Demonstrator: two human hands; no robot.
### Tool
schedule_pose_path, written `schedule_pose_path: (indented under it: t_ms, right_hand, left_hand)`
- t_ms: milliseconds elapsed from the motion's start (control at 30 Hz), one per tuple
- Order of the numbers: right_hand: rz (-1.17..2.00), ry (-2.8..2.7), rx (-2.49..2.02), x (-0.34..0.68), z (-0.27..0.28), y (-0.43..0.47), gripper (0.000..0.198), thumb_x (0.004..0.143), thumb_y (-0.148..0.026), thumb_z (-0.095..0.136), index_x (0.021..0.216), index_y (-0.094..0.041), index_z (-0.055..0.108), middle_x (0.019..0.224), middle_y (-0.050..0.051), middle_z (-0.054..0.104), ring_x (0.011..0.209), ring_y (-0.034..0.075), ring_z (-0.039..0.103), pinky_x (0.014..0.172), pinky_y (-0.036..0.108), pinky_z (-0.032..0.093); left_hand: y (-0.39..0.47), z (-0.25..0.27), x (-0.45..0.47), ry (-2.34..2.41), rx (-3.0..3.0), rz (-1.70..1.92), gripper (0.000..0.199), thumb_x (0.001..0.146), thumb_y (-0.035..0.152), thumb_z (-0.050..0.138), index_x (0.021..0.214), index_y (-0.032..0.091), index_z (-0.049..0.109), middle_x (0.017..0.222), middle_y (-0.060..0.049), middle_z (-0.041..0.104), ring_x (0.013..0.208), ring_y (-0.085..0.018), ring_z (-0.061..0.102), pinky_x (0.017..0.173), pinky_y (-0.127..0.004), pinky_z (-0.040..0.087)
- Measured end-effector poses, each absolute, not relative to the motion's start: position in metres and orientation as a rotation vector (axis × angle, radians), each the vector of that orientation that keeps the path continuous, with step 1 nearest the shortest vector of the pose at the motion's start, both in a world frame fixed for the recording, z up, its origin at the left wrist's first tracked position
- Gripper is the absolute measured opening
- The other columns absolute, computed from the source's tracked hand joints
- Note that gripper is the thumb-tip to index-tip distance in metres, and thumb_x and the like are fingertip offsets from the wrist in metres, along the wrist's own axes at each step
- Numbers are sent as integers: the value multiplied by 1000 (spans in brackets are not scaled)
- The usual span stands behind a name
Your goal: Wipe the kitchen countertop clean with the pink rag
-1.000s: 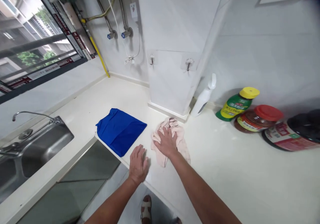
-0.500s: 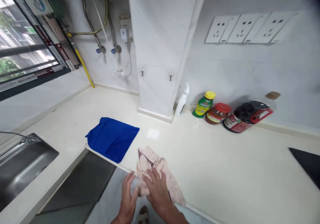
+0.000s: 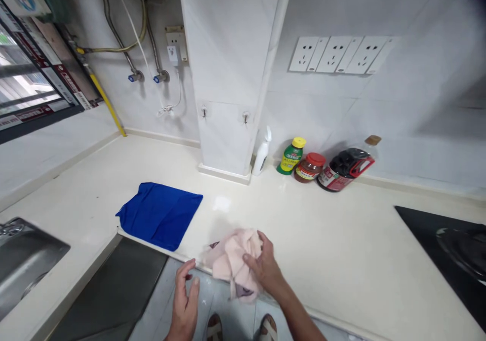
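Note:
A pale pink cloth with dark purple patches is bunched up at the counter's front edge, part of it hanging past the edge. My right hand grips its right side, thumb in front and fingers curled behind. To the left, my left hand is held apart from the cloth, its fingers and thumb spread with nothing between them. Flat on the counter, left of the pink cloth, lies a blue cloth piece; whether it is a bag I cannot tell.
A metal sink lies at the left. Along the wall stand a white spray bottle, a green bottle, a red-lidded jar and a large dark sauce bottle. A black hob is at the right.
The pink cloth was spread on the counter under my right hand; now it is gathered and gripped by that hand. My left hand has drawn slightly left, away from the cloth. The view has shifted.

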State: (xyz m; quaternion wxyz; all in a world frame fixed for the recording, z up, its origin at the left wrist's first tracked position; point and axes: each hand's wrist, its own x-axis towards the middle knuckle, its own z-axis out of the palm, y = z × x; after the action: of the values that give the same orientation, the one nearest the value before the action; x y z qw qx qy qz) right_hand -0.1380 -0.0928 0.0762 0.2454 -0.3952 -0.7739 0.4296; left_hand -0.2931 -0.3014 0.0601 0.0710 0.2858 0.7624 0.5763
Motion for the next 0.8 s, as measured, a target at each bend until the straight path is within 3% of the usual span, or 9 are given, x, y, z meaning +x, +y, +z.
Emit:
schedule_pose_path:
  t_ms: [100,200,367,467,633,800]
  right_hand:
    - [824,-2202,-1197,-97,59,-56,64,94,-60,44,141,-18,49,152,19,41,142,33,39,114,53,39]
    - [502,-2180,-1490,-43,36,-34,61,97,-64,32,125,-20,63,149,18,44,140,35,41,110,59,40]
    - [175,-2102,-1887,36,-2,-21,67,98,-63,20,137,-23,57,156,17,39,146,37,32,113,68,26]
    - [155,-2086,-1976,53,-15,-17,72,97,-64,18,147,-22,48,159,18,37,149,39,28,113,70,23]
    - [145,-2086,-1976,53,-17,-14,71,96,-63,18,148,-23,47,159,17,37,148,40,27,112,72,22]
    - [164,-2075,-1985,58,-17,-12,70,98,-63,17,148,-26,47,159,14,39,147,38,31,113,70,23]
  left_hand:
    - [-285,67,-286,2357,1022,1635,39,99,42,49,133,25,58,140,-13,58,131,-29,56,102,-46,53]
    - [-259,68,-273,2358,1345,1393,42,99,36,51,140,30,55,152,-13,49,141,-31,47,110,-54,47]
    - [-187,58,-250,2256,1750,956,67,83,40,73,147,35,53,168,-13,29,154,-49,16,111,-80,25]
    - [-142,43,-236,2286,1615,809,81,72,47,82,147,33,55,168,-17,26,151,-59,11,105,-88,15]
    - [-91,22,-188,2084,1676,780,77,80,64,70,150,39,51,173,-11,14,153,-57,1,110,-84,2]
    - [-85,23,-141,1829,1928,683,72,87,59,62,154,41,44,173,-5,11,153,-52,10,115,-77,10]
